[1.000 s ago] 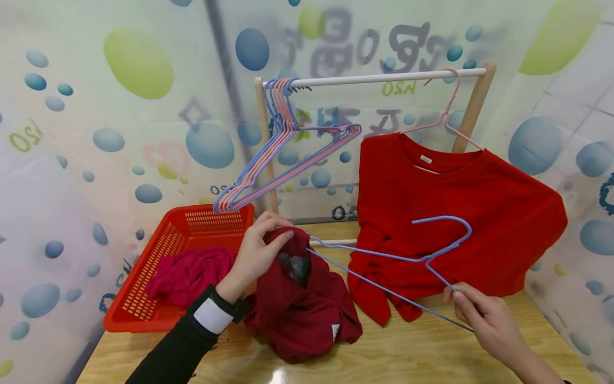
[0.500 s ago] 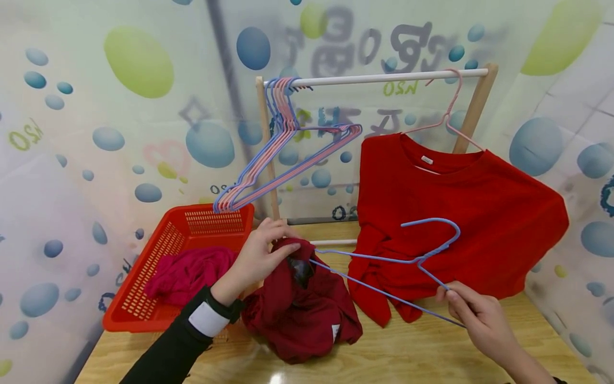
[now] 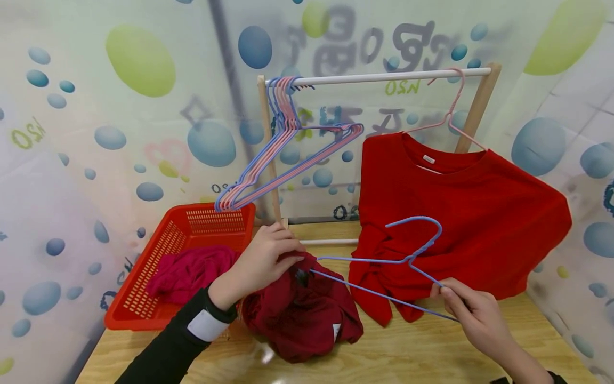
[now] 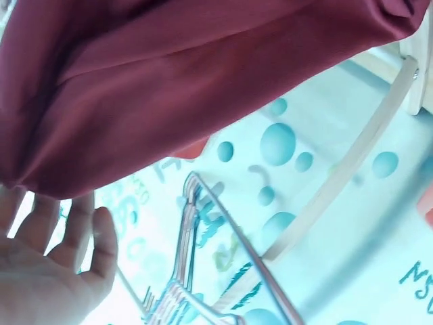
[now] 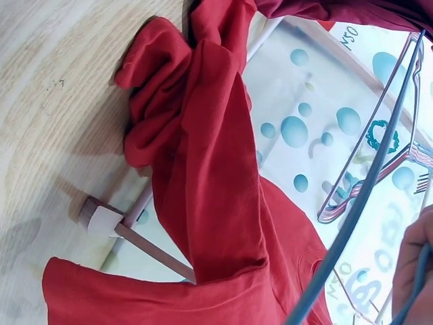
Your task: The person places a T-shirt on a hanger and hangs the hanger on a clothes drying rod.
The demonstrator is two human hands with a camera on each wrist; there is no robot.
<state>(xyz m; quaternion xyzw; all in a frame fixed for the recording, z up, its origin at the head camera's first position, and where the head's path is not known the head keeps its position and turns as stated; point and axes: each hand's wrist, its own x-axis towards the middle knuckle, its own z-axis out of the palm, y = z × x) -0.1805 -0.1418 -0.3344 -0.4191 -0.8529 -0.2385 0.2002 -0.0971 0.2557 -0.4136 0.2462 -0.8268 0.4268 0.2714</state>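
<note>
My left hand (image 3: 268, 256) pinches the edge of an opening in a maroon garment (image 3: 318, 325), which lies bunched on the table with a small white tag showing. My right hand (image 3: 475, 314) grips a blue wire hanger (image 3: 410, 260) by its right shoulder, hook up. The hanger's left end is hidden inside the opening, close beside the left fingers. In the left wrist view, maroon cloth (image 4: 169, 101) hangs from the fingertips. The right wrist view catches part of the right hand (image 5: 414, 264) and the blue wire (image 5: 358, 203) running up to the maroon cloth.
Behind stands a rack with a white rail (image 3: 384, 78). Several blue and pink hangers (image 3: 288, 138) cluster at its left end; a red shirt (image 3: 460, 213) hangs on a pink hanger at the right. A red basket (image 3: 139, 266) holds a magenta garment (image 3: 196, 272) on the wooden table (image 3: 408, 352).
The right hand has moved left with the blue hanger, its left end deeper in the maroon garment. The left hand has shifted slightly right and down, lowering the pinched edge.
</note>
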